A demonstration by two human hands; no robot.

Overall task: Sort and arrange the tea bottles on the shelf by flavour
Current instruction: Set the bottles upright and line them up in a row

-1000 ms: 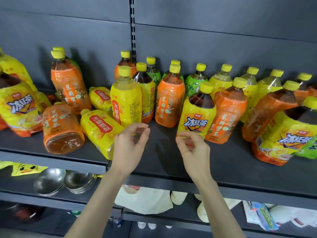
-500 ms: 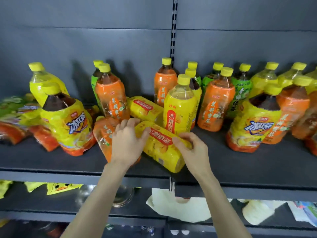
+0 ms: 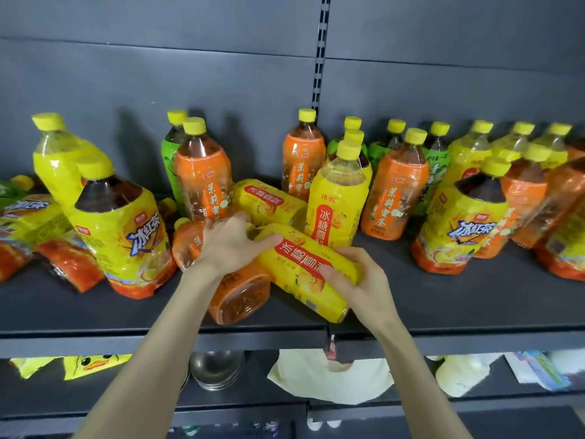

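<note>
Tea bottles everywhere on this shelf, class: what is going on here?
A person is sorting them. Both hands hold one yellow bottle lying on its side at the shelf front: the left hand at its cap end, the right hand near its base. An orange bottle lies beside it; most others stand behind, flavours mixed.

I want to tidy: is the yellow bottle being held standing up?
Tipped over. The yellow plastic bottle lies on its side, base pointing forward.

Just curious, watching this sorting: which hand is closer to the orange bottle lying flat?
Left. The left hand is right over the orange bottle; the right hand is beyond the lying yellow bottle, gripping it.
</note>
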